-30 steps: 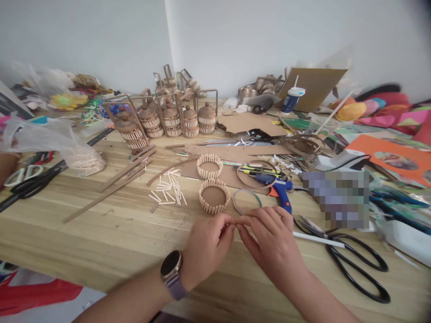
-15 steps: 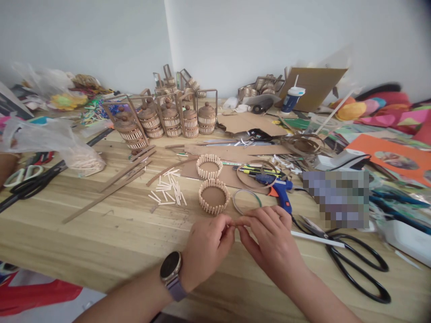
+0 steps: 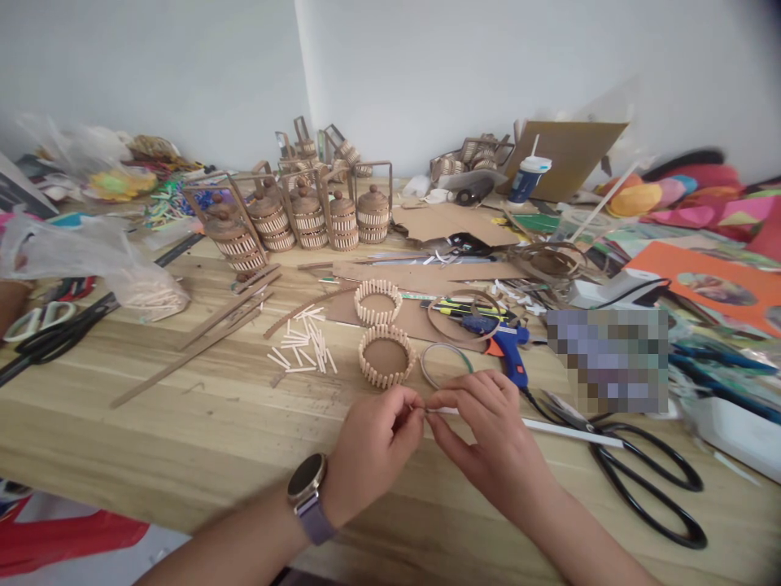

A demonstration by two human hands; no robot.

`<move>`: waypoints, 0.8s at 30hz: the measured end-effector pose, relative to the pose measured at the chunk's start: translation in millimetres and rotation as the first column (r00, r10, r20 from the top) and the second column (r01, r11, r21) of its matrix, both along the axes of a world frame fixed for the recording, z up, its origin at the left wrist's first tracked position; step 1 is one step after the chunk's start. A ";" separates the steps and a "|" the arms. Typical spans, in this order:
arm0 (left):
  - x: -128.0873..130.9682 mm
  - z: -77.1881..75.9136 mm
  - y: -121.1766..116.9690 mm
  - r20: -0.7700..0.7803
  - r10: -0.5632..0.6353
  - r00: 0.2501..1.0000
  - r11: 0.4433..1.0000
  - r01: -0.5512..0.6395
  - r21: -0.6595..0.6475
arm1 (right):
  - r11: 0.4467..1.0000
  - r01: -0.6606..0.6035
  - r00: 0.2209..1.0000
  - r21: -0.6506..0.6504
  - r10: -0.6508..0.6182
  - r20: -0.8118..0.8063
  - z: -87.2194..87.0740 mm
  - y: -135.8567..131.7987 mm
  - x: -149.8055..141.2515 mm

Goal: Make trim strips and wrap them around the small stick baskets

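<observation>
My left hand (image 3: pixel 377 433), with a watch (image 3: pixel 307 478) on its wrist, is closed with thumb and forefinger in a pinch. My right hand (image 3: pixel 488 423) pinches right beside it, so the fingertips meet. A long white strip (image 3: pixel 570 433) runs from between my right thumb and forefinger under the hand, across to the scissors. Whatever small piece lies in the left fingertips is hidden. Just beyond the hands stands a ring of small wooden sticks (image 3: pixel 364 362), a similar stick ring (image 3: pixel 359 305) behind it. Near my right knuckles lies a tape roll (image 3: pixel 425 368).
A blue glue gun (image 3: pixel 516 358) and big black-handled scissors (image 3: pixel 647 480) lie at right. Loose white sticks (image 3: pixel 298 346) and brown strips (image 3: pixel 183 358) lie left. Small handled baskets (image 3: pixel 310 218) stand behind, with a blue cup (image 3: pixel 525 181) at the back right.
My right fingers have shifted slightly left and lower, and more of the white strip shows between thumb and forefinger. The pinched fingertips stay together, and the table items look the same.
</observation>
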State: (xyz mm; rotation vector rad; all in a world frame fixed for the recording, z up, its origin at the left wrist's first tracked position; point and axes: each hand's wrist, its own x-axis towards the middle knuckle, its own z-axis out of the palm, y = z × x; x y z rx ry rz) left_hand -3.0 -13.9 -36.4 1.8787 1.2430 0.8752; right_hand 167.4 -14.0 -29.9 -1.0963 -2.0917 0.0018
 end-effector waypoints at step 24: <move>-4.3 2.3 13.8 0.510 0.294 0.808 0.894 -0.044 -0.446 | 0.951 0.125 0.913 -0.281 -0.221 -0.342 9.5 8.7 39.7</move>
